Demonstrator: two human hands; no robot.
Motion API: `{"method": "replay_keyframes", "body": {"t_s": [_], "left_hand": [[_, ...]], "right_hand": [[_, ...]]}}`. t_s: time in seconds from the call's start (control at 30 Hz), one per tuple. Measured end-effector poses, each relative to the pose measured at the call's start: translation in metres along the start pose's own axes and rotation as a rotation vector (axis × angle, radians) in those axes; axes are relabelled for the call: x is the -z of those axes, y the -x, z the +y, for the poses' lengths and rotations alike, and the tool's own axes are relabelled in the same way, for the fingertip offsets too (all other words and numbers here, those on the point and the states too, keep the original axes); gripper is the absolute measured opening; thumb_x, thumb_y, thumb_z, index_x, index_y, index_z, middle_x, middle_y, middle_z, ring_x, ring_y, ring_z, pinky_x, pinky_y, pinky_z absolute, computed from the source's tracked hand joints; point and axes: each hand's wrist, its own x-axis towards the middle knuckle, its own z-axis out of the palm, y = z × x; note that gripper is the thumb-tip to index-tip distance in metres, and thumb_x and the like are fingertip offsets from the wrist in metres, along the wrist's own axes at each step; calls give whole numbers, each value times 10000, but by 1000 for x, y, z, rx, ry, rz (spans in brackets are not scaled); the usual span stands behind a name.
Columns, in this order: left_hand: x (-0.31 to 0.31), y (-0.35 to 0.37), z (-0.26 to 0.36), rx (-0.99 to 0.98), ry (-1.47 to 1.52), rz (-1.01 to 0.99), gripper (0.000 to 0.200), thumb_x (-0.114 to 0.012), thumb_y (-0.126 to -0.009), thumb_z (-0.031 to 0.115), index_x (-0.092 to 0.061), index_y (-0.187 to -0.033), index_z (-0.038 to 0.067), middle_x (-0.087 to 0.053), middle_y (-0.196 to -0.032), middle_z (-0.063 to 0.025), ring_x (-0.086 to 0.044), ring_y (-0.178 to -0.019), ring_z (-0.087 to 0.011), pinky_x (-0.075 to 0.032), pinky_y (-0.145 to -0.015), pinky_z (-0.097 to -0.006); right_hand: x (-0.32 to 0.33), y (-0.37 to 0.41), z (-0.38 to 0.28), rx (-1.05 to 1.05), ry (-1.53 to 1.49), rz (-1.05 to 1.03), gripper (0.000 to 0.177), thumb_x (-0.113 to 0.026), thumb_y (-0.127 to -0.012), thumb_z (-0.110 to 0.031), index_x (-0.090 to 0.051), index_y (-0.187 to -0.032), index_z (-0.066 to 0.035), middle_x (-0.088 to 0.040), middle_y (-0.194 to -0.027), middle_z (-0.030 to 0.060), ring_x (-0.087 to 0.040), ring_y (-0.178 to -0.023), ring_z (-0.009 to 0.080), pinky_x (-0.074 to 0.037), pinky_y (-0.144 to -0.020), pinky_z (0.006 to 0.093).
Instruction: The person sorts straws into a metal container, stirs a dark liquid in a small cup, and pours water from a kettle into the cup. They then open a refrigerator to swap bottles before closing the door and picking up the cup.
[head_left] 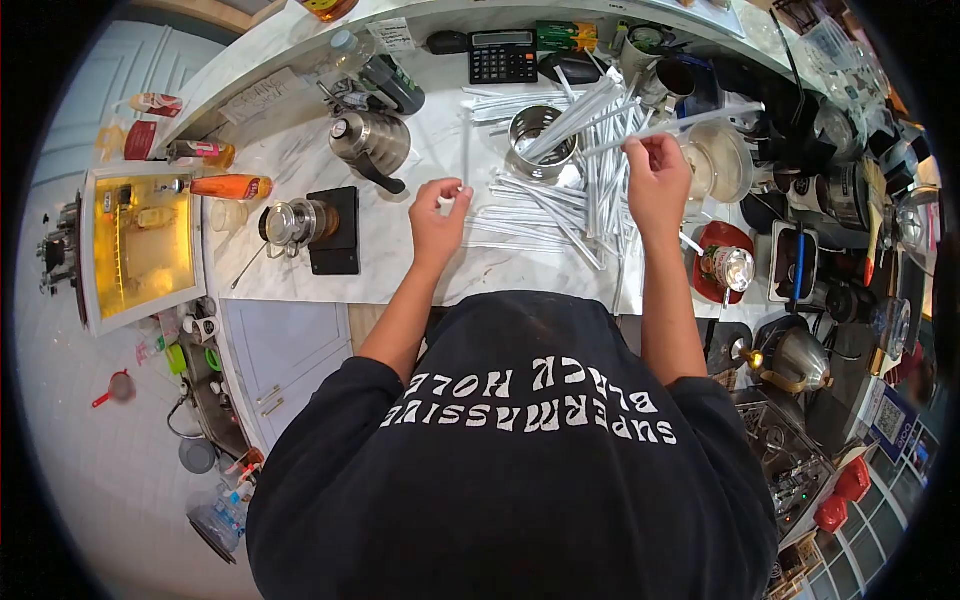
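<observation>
My left hand (440, 222) is closed in a pinch on a thin, pale straw that points away from me over the marble counter (415, 270). My right hand (658, 180) pinches another whitish straw (705, 118), which sticks out to both sides of the fingers. Between the hands stands a round metal canister (517, 133) with a bundle of straws (580, 118) leaning out of it. Many loose straws (545, 210), seemingly in clear wrappers, lie around the canister and under the right hand.
Left of my left hand are a steel gooseneck kettle (372, 143), a black scale (335, 250) and a glass server (290, 225). A calculator (503, 57) sits at the back. To the right stand a clear plastic container (725, 160) and a red tray (712, 285) with a can.
</observation>
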Motion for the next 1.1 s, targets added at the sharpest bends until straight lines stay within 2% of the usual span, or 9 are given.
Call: {"method": "replay_keyframes", "body": {"t_s": [0.07, 0.23, 0.4, 0.5, 0.53, 0.77, 0.87, 0.97, 1.1], "left_hand": [[3, -13, 0, 71, 50, 37, 207, -789, -893, 191, -711, -1011, 41, -694, -894, -48, -621, -858, -149, -462, -784, -310], [1, -54, 48, 23, 163, 89, 198, -786, -896, 199, -699, -984, 44, -702, -890, -38, -620, -851, -140, -462, -783, -309], [-25, -91, 88, -133, 188, -4, 209, -801, -874, 193, -701, -980, 43, -709, -888, -46, -635, -845, -151, -474, -784, -312], [-53, -97, 75, -117, 125, -111, 217, -809, -852, 185, -719, -1001, 55, -715, -905, -59, -657, -855, -180, -501, -802, -327], [-62, -96, 68, -102, 107, -147, 222, -812, -844, 183, -726, -1009, 60, -716, -911, -63, -665, -858, -192, -511, -809, -333], [-64, -96, 55, -245, -129, -163, 284, -812, -845, 168, -740, -1103, 73, -694, -980, -83, -677, -927, -212, -534, -858, -340], [-65, -102, 52, -172, -80, -149, 278, -814, -833, 185, -741, -1084, 90, -680, -989, -82, -652, -957, -246, -518, -873, -368], [-68, -102, 47, -137, -41, -165, 269, -814, -827, 193, -748, -1072, 101, -682, -1005, -87, -636, -984, -270, -506, -894, -384], [-73, -107, 38, -219, -161, -235, 268, -805, -851, 190, -770, -1100, 100, -701, -1056, -102, -653, -978, -257, -525, -902, -369]], "right_hand": [[-18, -2, 2, 19, 9, -6, 170, -705, -943, -143, -675, -978, 21, -710, -840, 64, -624, -761, 107, -503, -715, 285], [-45, 5, 25, -11, 127, -61, 212, -729, -916, -162, -682, -1000, 27, -718, -848, 84, -618, -704, 148, -510, -696, 308], [-36, 19, 29, -63, 249, -79, 557, -756, -890, -224, -546, -1352, 4, -669, -994, 88, -617, -798, 158, -513, -752, 342], [-27, 19, 35, -68, 220, -24, 583, -757, -891, -227, -529, -1372, 12, -665, -999, 88, -619, -794, 169, -513, -759, 348], [-21, 19, 33, -55, 256, -37, 581, -753, -917, -202, -501, -1396, 9, -659, -1004, 74, -593, -792, 128, -506, -706, 287], [-6, 15, 34, -119, 223, -19, 513, -743, -931, -217, -553, -1351, 8, -639, -986, 45, -572, -795, 100, -488, -712, 264], [-16, 5, 44, -129, 135, -28, 561, -769, -907, -286, -570, -1349, -4, -667, -908, 63, -608, -751, 138, -512, -698, 314], [-31, -11, 35, -187, 120, -99, 639, -798, -885, -320, -549, -1367, 19, -650, -843, 40, -587, -706, 131, -510, -685, 306], [-51, -52, 29, -123, 154, -157, 584, -792, -863, -420, -674, -1160, 69, -735, -860, 133, -686, -728, 210, -529, -693, 339]]}}
